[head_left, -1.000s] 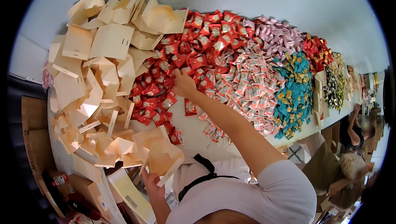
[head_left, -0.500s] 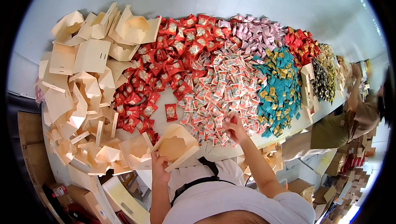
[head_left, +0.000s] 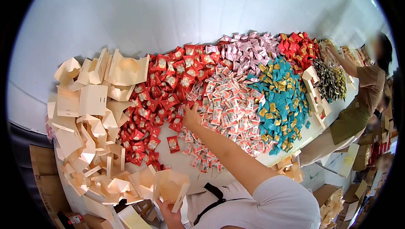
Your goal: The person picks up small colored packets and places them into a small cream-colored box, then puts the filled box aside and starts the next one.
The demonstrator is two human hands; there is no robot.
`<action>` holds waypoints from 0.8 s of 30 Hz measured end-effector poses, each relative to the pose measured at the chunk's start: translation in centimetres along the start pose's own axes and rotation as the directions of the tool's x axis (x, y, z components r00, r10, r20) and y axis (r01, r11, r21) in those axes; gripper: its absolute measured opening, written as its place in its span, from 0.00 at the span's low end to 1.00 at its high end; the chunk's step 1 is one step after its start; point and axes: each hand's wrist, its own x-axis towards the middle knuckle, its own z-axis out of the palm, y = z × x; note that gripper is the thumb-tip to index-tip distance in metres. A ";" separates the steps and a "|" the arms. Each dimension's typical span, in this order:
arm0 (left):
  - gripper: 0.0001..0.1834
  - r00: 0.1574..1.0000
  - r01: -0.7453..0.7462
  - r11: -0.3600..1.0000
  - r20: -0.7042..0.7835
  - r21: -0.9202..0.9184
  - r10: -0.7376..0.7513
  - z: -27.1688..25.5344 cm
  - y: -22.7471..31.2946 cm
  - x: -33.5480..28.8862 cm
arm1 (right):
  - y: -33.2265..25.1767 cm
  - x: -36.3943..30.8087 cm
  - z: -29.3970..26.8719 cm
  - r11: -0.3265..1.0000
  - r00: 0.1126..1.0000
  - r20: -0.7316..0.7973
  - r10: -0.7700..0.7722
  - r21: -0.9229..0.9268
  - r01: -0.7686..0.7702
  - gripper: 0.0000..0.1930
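My left hand (head_left: 171,215) grips a cream-coloured card box (head_left: 169,183), with its lid up, at the table's near edge. Across the table, my right hand (head_left: 192,117) reaches to where a heap of shiny red packets (head_left: 168,79) meets a heap of small white-and-red packets (head_left: 230,102). Its fingers are bent down among the red packets; what they hold, if anything, is hidden. One single red packet (head_left: 173,144) lies apart on the white tabletop, below my right hand.
Open cream boxes (head_left: 93,98) crowd the left side. Further right lie pink packets (head_left: 253,49), teal-and-gold packets (head_left: 280,102), glossy red packets (head_left: 298,48) and black-and-gold packets (head_left: 331,81). A person (head_left: 363,85) stands at the right, reaching over the table. Cardboard boxes (head_left: 327,195) stand below.
My right hand has moved left from the white-and-red packets to the edge of the red heap. The box in my left hand sits lower in view. The whole view has shifted.
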 end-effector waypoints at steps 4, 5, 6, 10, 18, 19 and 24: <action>0.39 0.999 0.033 0.999 -0.022 0.030 -0.032 0.8 -1.7 0.5 | 3.4 1.2 1.2 0.968 0.983 -0.166 -0.081 0.220 0.117 0.23; 0.39 0.998 0.065 0.993 0.003 0.096 -0.066 1.5 -2.2 1.0 | 5.4 2.1 1.3 0.946 0.958 -0.265 -0.111 0.269 0.184 0.23; 0.38 0.994 0.097 0.981 0.030 0.166 -0.104 2.5 -2.6 1.6 | 7.6 3.2 1.1 0.843 0.981 -0.174 -0.087 0.511 0.166 0.23; 0.38 0.993 0.086 0.966 0.056 0.245 -0.102 4.7 -4.6 3.9 | 6.8 -3.4 -8.3 -0.266 0.885 0.441 -0.146 0.844 -0.465 0.19; 0.37 0.961 0.031 0.984 0.264 0.177 -0.078 10.2 -7.2 5.9 | 13.7 4.8 -25.7 0.442 0.998 -0.045 0.032 0.897 0.027 0.22; 0.37 0.963 0.050 0.984 0.252 0.169 -0.092 10.5 -7.4 6.4 | 17.8 9.1 -25.5 0.759 0.967 -0.231 -0.107 0.609 0.229 0.19; 0.36 0.993 0.060 0.988 0.093 0.139 -0.074 9.2 -7.1 6.1 | 19.1 17.8 -22.3 0.993 0.961 -0.257 -0.103 -0.082 0.085 0.26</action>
